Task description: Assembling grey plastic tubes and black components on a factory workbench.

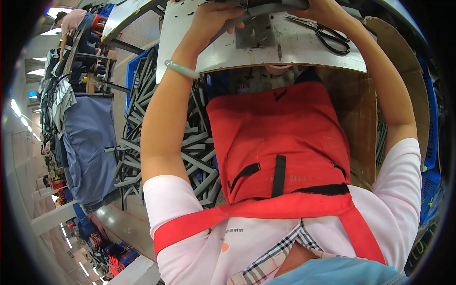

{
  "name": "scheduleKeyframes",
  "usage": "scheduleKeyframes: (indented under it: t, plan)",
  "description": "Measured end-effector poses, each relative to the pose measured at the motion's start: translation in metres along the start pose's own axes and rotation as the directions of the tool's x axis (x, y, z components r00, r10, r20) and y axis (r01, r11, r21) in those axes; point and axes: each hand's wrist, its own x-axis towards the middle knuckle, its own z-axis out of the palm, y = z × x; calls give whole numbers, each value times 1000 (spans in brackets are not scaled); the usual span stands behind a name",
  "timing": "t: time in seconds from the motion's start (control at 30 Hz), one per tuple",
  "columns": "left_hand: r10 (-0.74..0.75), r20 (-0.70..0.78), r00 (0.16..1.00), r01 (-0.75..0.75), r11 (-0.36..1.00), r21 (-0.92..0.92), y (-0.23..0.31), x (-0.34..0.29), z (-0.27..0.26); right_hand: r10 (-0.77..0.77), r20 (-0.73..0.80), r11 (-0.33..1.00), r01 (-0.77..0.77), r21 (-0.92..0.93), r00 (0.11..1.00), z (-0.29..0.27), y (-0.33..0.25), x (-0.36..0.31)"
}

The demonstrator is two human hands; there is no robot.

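Observation:
At the top edge of the view, both my hands are at a grey foam-like strip [273, 8] that curves across the white worktable [190, 47]. My left hand [216, 21] has its fingers wrapped around the left part of the strip. Its right end sits in my right hand [323, 13], whose fingers are partly cut off by the frame. Beneath the strip, a dark square metal plate [255, 35] lies on the tabletop. Scissors with black handles [332, 40] rest beside my right forearm, blades pointing left. What stands beyond the strip is out of view.
Left of my lap, a large heap of grey strips [199, 156] spills from a blue crate [134, 76]. An open cardboard box [351, 128] stands at right, with blue crates [430, 128] beyond. Far left, another person [76, 21] bends over a bench by a blue cloth-covered stack [90, 142].

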Motion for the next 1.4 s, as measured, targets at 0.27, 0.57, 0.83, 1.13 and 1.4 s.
scheduleKeyframes:
  t: [0.27, 0.57, 0.83, 1.13, 1.4]
  plan:
    - [77, -137, 988, -79, 997, -8, 1, -36, 9, 101, 18, 992, -102, 72, 995, -2, -11, -28]
    - [251, 180, 951, -309, 756, 577, -5, -56, 13, -619, -276, 780, 616, -108, 735, 39, -96, -63]
    - [116, 196, 974, -145, 979, 144, -17, -63, 38, -357, 16, 934, 357, -14, 934, 69, -111, -67]
    - [-68, 186, 980, 18, 966, 257, 4, -102, 4, 23, 189, 965, -71, 251, 982, -22, -33, -70]
    - [157, 5, 988, -148, 918, 367, 11, -55, 5, 5, 84, 990, -17, 140, 996, -24, -5, -44]
